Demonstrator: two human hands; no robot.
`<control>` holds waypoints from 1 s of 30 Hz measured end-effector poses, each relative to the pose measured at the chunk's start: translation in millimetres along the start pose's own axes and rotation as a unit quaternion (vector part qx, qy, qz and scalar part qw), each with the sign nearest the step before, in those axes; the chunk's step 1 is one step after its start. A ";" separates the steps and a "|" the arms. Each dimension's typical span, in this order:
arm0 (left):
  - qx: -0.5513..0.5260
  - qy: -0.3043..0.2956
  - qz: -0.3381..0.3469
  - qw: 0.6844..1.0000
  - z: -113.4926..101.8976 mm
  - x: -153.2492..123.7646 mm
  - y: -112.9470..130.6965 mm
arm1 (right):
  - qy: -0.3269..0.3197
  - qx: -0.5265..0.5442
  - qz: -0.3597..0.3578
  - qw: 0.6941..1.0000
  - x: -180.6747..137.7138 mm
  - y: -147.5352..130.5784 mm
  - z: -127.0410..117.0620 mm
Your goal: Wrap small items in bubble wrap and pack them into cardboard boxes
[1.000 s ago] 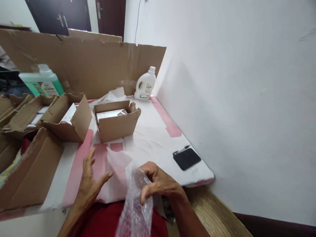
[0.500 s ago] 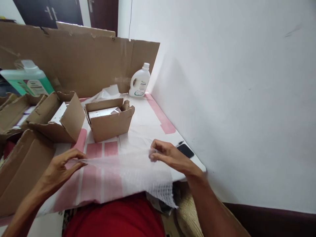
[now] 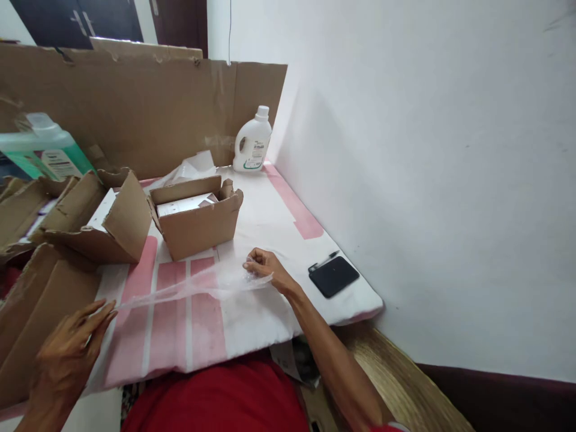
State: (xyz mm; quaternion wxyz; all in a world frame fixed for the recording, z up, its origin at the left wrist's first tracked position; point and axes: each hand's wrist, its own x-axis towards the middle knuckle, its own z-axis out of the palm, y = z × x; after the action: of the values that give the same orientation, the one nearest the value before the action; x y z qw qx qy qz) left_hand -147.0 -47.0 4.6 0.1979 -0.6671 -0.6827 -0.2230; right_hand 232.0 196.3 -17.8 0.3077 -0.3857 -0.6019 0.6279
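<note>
The left hand [image 3: 67,357] and right hand [image 3: 270,270] are pinching a thin, clear plastic sheet [image 3: 191,288] between their fingers over the pink-and-white worktop [image 3: 276,231]; hard pulling would be risking a tear.

I hold clear plastic sheeting [image 3: 180,290] stretched between my left grip [image 3: 69,351] and my right grip [image 3: 267,269] above a pink-and-white surface [image 3: 274,210], near an open cardboard box [image 3: 200,231] with a white carton [image 3: 183,205] inside; a white jug [image 3: 254,145] stands behind it, and a pen [image 3: 327,258] lies beside a flat black object [image 3: 333,276].
</note>
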 end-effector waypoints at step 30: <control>-0.319 -0.351 -0.009 0.880 29.8 54.7 159.2 | 0.111 -0.192 -0.053 0.974 19.8 -7.6 0.8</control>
State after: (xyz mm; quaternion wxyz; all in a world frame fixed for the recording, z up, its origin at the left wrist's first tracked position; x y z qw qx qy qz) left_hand 11.1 16.6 17.6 -0.2802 -0.7227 -0.6052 -0.1812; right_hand 220.6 213.4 -12.5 0.3254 -0.4721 -0.6932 0.4367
